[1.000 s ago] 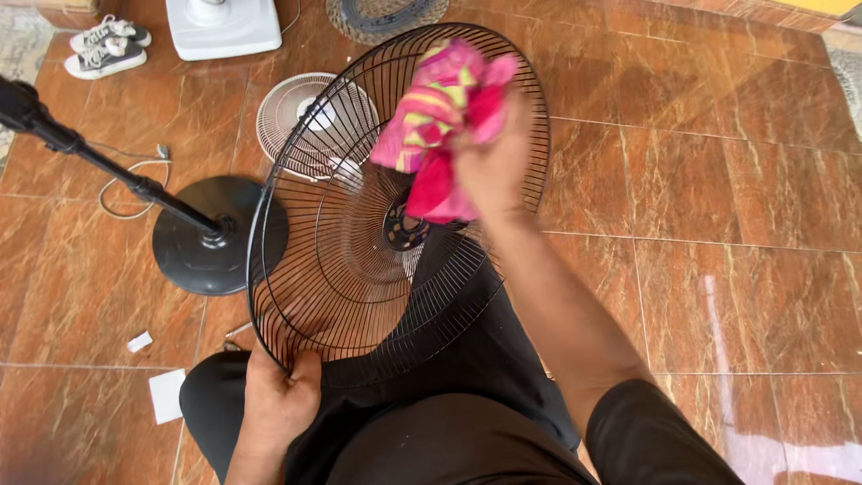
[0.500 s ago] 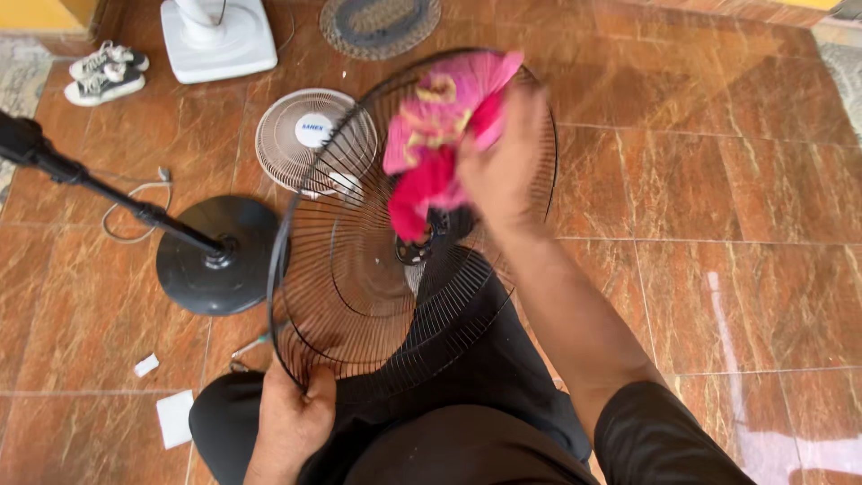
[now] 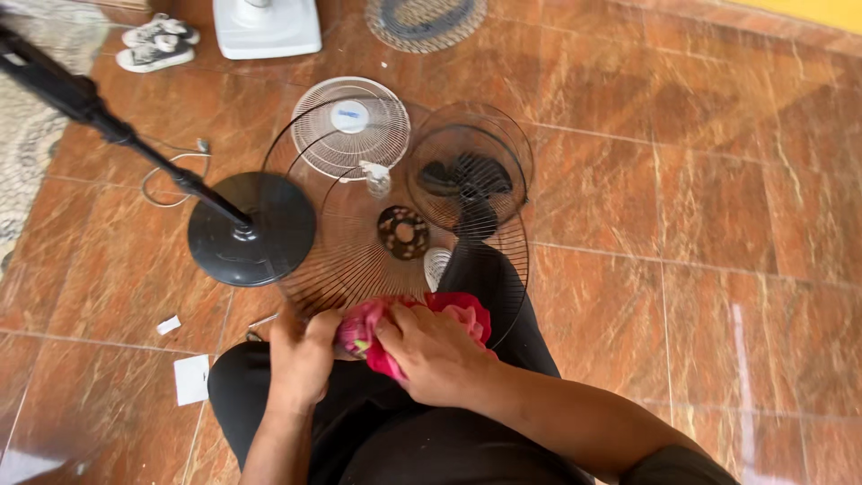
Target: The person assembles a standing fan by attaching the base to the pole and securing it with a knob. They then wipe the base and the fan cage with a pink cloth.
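both hands [image 3: 359, 359] grip pink cloth [image 3: 422, 319] on black fan grille [image 3: 359, 256] beside stand base [image 3: 251, 229].

Straight ahead of the hands, a small white fan cover [image 3: 350, 126] flat on the brown floor tiles [image 3: 682, 180]; beside it, ahead and a bit right, a second black wire cover [image 3: 469, 175]; ahead and left, a round black stand base [image 3: 253, 229] with a black pole [image 3: 81, 99] leaning away; far off ahead-left, two white shoes [image 3: 154, 43] and a white box-like base [image 3: 267, 27]; close by on the left, small white paper bits [image 3: 190, 378].
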